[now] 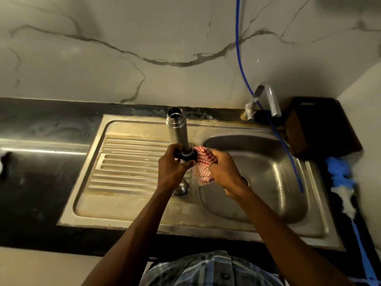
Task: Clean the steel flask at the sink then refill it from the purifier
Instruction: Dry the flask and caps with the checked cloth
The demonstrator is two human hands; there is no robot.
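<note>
The steel flask [177, 129] stands upright and uncapped on the drainboard [127, 164], just left of the sink basin [268, 174]. In front of its base, my left hand [171, 171] grips the flask's black lid [186, 156], which has a steel insert. My right hand [224, 172] holds a red and white checked cloth [204, 168] pressed against the lid's right side. A small steel cup [181, 188] lies on the drainboard below my left wrist, partly hidden by it.
A steel tap [268, 98] stands at the sink's back right, and a blue hose [241, 69] runs down the wall into the basin. A dark box [321, 124] and a blue and white duster [340, 182] sit to the right. Black countertop [41, 182] extends left.
</note>
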